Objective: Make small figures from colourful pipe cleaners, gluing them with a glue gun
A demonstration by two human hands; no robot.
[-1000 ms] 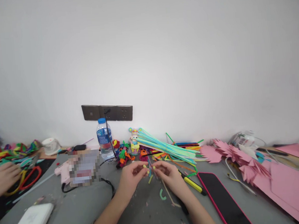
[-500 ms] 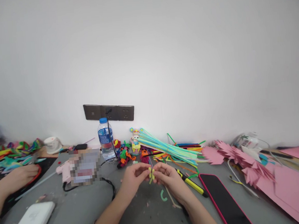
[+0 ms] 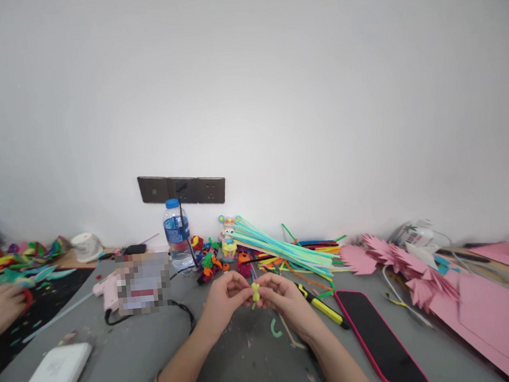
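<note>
A small yellow pipe cleaner piece [image 3: 255, 292], bent into a looped shape, is pinched between my two hands above the grey table. My left hand [image 3: 224, 303] grips its left side with thumb and fingertips. From the other side, my right hand [image 3: 286, 298] closes thumb and fingers on it. Just below my hands lie a mint-green curved scrap [image 3: 276, 327] and a thin pale strip [image 3: 292, 333]. Beyond them is a bundle of pale blue and green pipe cleaners [image 3: 286, 246], beside a small figurine [image 3: 228, 241].
A yellow utility knife [image 3: 327, 312] and a pink-edged phone [image 3: 381, 337] lie right; pink paper [image 3: 492, 319] farther right. Left are a water bottle [image 3: 177, 233], pink glue gun [image 3: 109, 292], white power bank [image 3: 48, 381] and another person's hand [image 3: 0, 311] with red-handled scissors [image 3: 27, 297].
The yellow pipe cleaner piece has turned between my fingertips, and my hands have risen slightly. At the left, the other person's hand has moved farther left with the red-handled scissors.
</note>
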